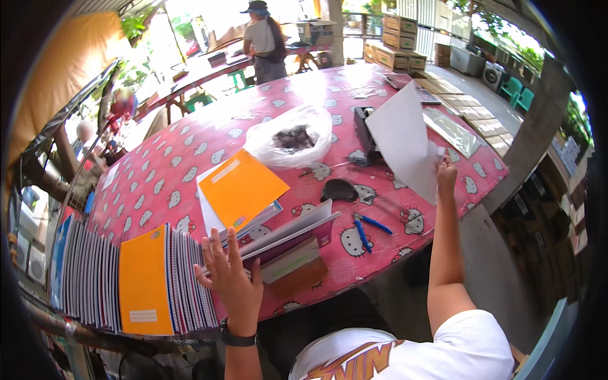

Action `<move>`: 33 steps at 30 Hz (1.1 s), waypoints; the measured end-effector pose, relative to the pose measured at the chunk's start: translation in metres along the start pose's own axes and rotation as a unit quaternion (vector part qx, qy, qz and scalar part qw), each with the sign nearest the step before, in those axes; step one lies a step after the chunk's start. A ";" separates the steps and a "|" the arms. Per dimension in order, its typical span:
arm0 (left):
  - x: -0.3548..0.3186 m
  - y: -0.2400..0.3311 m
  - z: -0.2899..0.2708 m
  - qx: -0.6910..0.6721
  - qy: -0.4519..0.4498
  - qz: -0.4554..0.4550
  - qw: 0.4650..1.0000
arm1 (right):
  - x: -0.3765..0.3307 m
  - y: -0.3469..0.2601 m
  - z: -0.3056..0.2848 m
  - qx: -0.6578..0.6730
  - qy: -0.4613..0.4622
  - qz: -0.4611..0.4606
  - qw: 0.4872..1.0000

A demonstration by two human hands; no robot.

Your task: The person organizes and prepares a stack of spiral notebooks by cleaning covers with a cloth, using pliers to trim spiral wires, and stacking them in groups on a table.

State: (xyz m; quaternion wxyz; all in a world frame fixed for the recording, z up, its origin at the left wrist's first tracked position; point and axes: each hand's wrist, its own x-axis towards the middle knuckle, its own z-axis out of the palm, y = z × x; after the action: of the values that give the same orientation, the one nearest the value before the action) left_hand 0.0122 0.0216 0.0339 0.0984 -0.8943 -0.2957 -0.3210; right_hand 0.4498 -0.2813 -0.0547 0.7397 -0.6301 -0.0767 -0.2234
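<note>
My left hand (234,285) has its fingers spread, its thumb side against a leaning group of purple-covered notebooks (291,234). My right hand (447,172) is closed on the edge of a large white paper sheet (405,133), lifted and tilted above the right side of the table. Left of my left hand stands a long row of spiral notebooks (88,272), with an orange-covered notebook (144,278) facing out among them. Another orange notebook (244,190) lies on white ones just beyond. Blue-handled pliers (370,229) rest open between my hands.
A pink patterned cloth covers the table (171,168). On it are a clear plastic bag (259,139) with dark pieces, a black mouse-shaped object (339,190), a black device (364,130) and clear plastic sleeves (453,132). A person (263,47) stands at a far table; boxes (399,41) are stacked behind.
</note>
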 end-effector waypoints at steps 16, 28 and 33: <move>-0.015 0.156 0.011 -0.592 -0.115 0.216 0.768 | -0.143 -0.157 -0.033 0.055 -0.291 -0.009 0.955; -0.016 0.181 0.028 -0.866 -0.383 -0.081 0.311 | -0.217 -0.146 -0.003 0.106 -0.293 -0.015 0.950; -0.063 0.218 0.055 -0.717 -0.240 -0.044 0.652 | -0.239 -0.142 0.010 0.364 -0.290 0.146 0.873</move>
State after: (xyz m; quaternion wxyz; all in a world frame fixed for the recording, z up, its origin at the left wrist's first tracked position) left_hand 0.1308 -0.1637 -0.0461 -0.6626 -0.7182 -0.0257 -0.2109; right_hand 0.1785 -0.2305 -0.0197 0.8853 -0.3572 -0.2707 0.1239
